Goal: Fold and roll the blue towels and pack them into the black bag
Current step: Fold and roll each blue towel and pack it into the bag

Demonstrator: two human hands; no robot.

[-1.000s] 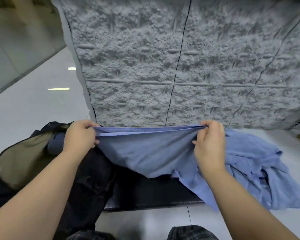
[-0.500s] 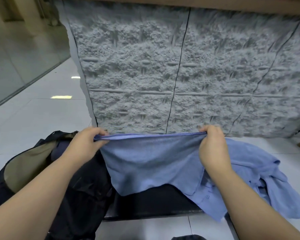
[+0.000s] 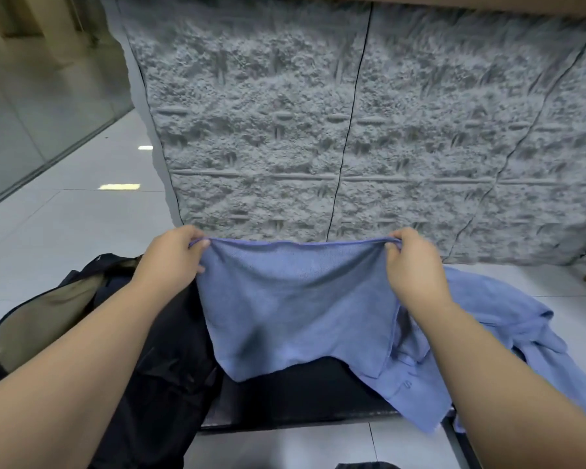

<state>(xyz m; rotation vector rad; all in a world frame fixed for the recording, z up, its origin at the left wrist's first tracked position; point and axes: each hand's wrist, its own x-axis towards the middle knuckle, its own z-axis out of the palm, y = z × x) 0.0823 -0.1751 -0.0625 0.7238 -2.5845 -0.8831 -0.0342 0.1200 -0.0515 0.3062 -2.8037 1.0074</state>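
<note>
A blue towel (image 3: 295, 309) is held up by its top edge, stretched between the two hands. One upper corner is pinched by the left hand (image 3: 170, 258), with the fingers curled over the hem, and the other upper corner is pinched by the right hand (image 3: 411, 269) in the same way. The towel hangs down in front of the person, its lower edge uneven and loose above a dark low worktop (image 3: 305, 394). To the right, a heap of more blue towels (image 3: 508, 336) is spread over the end of the worktop and partly onto the floor (image 3: 65, 238); the hanging towel overlaps this heap near the right forearm. To the left, the black bag (image 3: 156, 384) is slumped beside and below the left forearm, with an olive-coloured lining (image 3: 41, 319) seen in its open part. Behind everything, a rough grey textured wall (image 3: 318, 113) is seen, divided by thin dark seams. The floor is made of pale glossy tiles, and bright light reflections are seen on it at the left.
</note>
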